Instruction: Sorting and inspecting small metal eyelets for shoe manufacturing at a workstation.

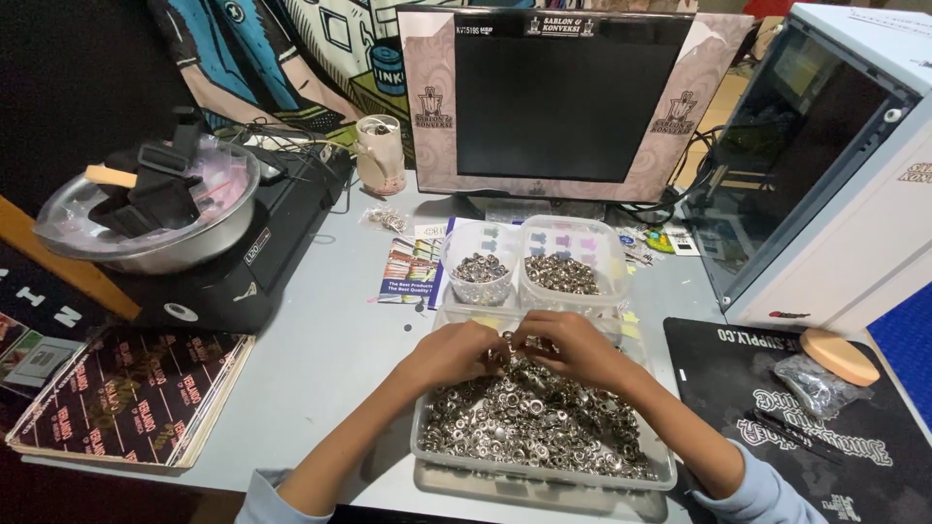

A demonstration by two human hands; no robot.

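Both hands [519, 347] pinch metal rings [529, 417] together – tray [544, 477] far edge, tubs [529, 262] crowding beyond.

The rings [534, 417] are shiny silver, in a clear tray [544, 475]. The table [330, 340] is light grey. The screen [568, 97] is black with a pale swirly frame. The big bowl [146, 243] is silver. The mat [777, 408] is black with white letters. The sleeves [767, 495] are light blue.
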